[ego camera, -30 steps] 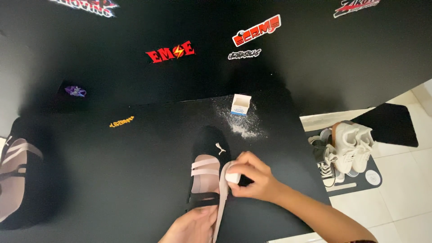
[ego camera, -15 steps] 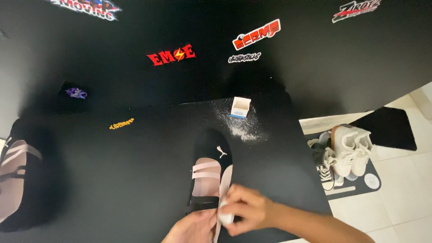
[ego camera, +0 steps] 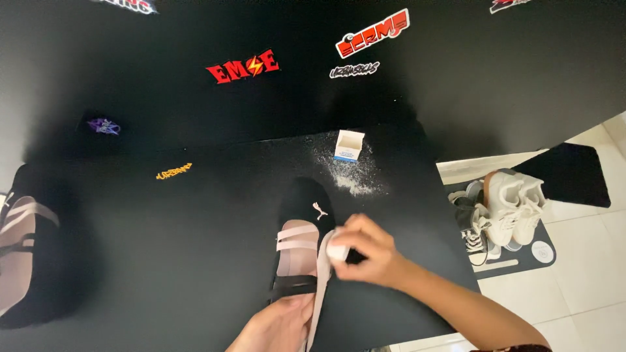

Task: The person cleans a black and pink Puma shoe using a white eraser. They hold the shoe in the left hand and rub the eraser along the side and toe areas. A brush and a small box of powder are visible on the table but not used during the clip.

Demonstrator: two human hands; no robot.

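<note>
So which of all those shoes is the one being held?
The black shoe with pink straps at the table's front edge: the left hand steadies its heel. Its twin lies untouched at far left; the white sneakers sit on the floor.

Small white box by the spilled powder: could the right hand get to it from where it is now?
Probably yes: the small white box stands open on the black table, nothing between it and the right hand, though that hand already holds a white pad.

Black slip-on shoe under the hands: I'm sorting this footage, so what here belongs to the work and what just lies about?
In use: black slip-on shoe with pink straps; small white block in right hand; left hand steadying the heel.

Lying about: small white box; spilled white powder; second matching shoe; white sneakers.
</note>
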